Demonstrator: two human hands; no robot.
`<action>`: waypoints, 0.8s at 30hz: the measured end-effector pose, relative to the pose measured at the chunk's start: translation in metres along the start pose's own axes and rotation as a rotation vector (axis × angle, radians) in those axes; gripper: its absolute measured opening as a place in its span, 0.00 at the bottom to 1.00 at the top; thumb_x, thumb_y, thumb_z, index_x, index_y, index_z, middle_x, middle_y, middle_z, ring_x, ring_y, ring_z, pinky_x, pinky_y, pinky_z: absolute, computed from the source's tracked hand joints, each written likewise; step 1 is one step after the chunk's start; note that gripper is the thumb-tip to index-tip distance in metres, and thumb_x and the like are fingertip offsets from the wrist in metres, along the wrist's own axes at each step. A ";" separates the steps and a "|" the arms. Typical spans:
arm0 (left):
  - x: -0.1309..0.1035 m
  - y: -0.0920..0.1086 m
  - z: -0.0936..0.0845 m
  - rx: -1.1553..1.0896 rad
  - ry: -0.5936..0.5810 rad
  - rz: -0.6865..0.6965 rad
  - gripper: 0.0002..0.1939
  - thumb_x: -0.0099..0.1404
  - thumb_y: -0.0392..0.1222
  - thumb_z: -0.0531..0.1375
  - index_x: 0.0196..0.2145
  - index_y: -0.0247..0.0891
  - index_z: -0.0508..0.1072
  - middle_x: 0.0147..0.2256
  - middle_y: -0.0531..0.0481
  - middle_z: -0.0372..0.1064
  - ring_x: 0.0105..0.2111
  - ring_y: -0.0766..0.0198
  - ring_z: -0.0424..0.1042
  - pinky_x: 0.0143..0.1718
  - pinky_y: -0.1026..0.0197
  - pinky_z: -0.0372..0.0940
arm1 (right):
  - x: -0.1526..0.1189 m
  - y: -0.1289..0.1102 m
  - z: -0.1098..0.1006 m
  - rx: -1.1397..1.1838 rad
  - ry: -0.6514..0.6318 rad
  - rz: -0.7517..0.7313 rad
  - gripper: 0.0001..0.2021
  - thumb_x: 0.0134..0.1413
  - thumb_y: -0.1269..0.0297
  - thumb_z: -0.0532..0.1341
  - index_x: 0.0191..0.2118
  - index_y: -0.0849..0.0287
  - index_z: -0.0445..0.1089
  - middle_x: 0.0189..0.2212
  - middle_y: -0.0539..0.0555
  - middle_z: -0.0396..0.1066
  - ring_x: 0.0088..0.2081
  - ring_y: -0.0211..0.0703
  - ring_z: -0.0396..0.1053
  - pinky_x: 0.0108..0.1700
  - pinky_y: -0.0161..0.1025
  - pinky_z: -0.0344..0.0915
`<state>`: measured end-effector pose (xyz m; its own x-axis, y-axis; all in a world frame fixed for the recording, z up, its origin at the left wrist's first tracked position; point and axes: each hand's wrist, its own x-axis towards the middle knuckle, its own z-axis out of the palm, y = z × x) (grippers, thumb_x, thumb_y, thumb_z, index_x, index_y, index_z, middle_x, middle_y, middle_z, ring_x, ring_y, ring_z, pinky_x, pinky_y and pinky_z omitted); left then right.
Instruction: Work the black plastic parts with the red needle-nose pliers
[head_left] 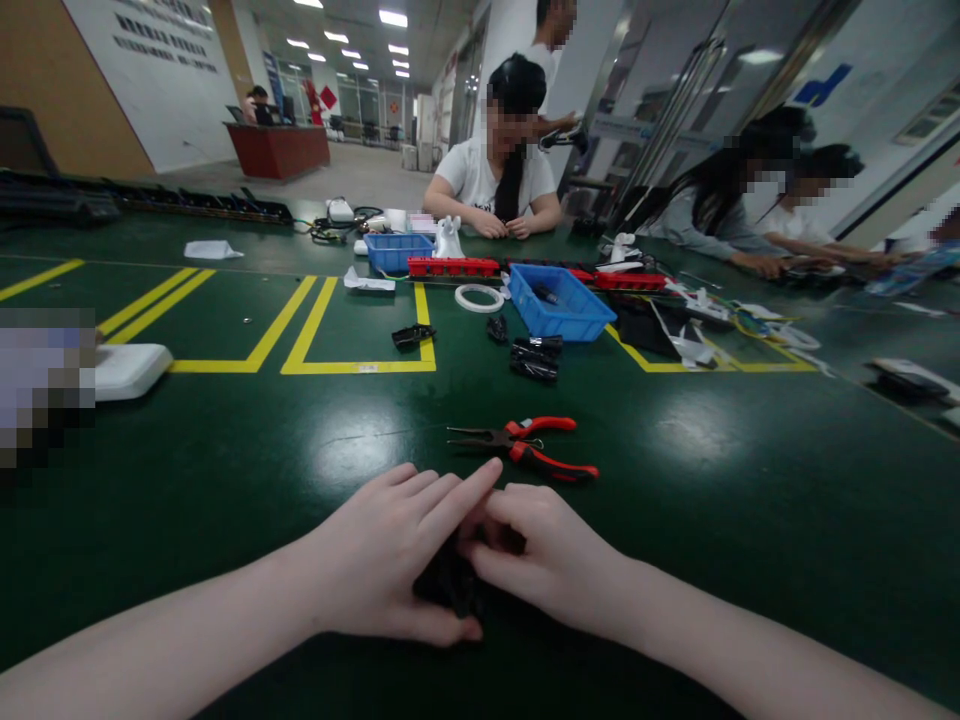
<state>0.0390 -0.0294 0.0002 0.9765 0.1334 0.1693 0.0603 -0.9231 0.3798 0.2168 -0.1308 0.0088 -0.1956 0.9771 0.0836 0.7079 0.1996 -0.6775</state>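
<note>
My left hand [397, 550] is wrapped round a small black part [450, 582] low in the middle of the view, its thumb below and its index finger stretched over the top. On the right side of that part, my right hand [536, 550] has its thumb and bent fingers pinched at it, touching the left hand. Much of the black part is hidden by the fingers. Just beyond both hands, pliers [517, 445] with red and black handles lie on the green table [247, 490], their jaws pointing left.
Farther back are a blue bin [562, 305], a smaller blue bin [397, 250], a roll of white tape [478, 298], black pieces [535, 358] and red strips [454, 267]. A white device [131, 370] lies left. People sit across and at the right.
</note>
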 end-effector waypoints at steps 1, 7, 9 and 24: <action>0.000 -0.001 -0.001 -0.016 0.000 -0.004 0.54 0.58 0.60 0.63 0.68 0.37 0.36 0.50 0.42 0.70 0.46 0.51 0.72 0.45 0.52 0.62 | -0.001 0.001 -0.002 -0.019 -0.008 -0.069 0.05 0.52 0.74 0.62 0.29 0.60 0.66 0.23 0.45 0.64 0.24 0.33 0.61 0.28 0.33 0.55; -0.001 -0.004 -0.001 -0.065 0.010 0.002 0.54 0.58 0.61 0.62 0.68 0.38 0.35 0.53 0.39 0.68 0.48 0.49 0.71 0.46 0.51 0.62 | -0.002 0.010 -0.013 -0.201 0.053 -0.335 0.04 0.60 0.71 0.56 0.33 0.58 0.63 0.27 0.49 0.66 0.28 0.37 0.63 0.32 0.35 0.59; -0.001 -0.004 0.000 -0.077 0.009 0.001 0.54 0.58 0.61 0.62 0.68 0.39 0.35 0.52 0.39 0.69 0.47 0.49 0.72 0.46 0.51 0.63 | -0.001 0.012 -0.015 -0.220 0.062 -0.364 0.03 0.60 0.71 0.56 0.34 0.58 0.62 0.27 0.49 0.67 0.29 0.37 0.64 0.33 0.35 0.60; -0.004 -0.008 0.001 -0.133 0.037 0.022 0.54 0.59 0.58 0.64 0.68 0.43 0.34 0.57 0.39 0.64 0.52 0.48 0.69 0.49 0.50 0.65 | -0.002 0.016 -0.014 -0.127 0.098 -0.462 0.07 0.59 0.76 0.55 0.39 0.61 0.67 0.32 0.54 0.68 0.33 0.38 0.66 0.35 0.35 0.65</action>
<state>0.0345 -0.0229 -0.0040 0.9689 0.1285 0.2113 0.0082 -0.8705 0.4921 0.2377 -0.1285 0.0083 -0.4484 0.7850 0.4275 0.6402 0.6158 -0.4592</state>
